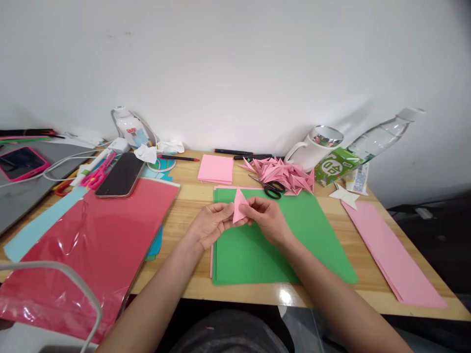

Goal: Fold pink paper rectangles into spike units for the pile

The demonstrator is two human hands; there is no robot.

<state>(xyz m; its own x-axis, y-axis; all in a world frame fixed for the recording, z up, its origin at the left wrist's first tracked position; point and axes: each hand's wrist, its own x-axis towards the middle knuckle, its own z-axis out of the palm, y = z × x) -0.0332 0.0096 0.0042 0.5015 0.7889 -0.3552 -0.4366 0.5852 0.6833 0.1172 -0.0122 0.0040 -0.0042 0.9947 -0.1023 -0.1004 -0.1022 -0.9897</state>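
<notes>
Between my two hands is a small folded piece of pink paper (239, 206), narrow and pointed at the top. My left hand (215, 220) pinches its left side between thumb and fingers. My right hand (265, 215) grips its right edge, thumb in front. Both hands are above a stack of green paper sheets (283, 250) with some pink sheets under its left edge. Just beyond the green stack lie black-handled scissors (273, 189). A heap of folded pink paper pieces (285, 172) sits behind them, and a pile of square pink paper (215, 168) is farther left.
A white mug (312, 149), a green box (336, 165) and a clear bottle (382, 135) stand at the back right. Pink strips (393, 250) lie along the right. On the left are red sheets in plastic (99, 245), a phone (121, 175), pink scissors (96, 177) and a cable (73, 279).
</notes>
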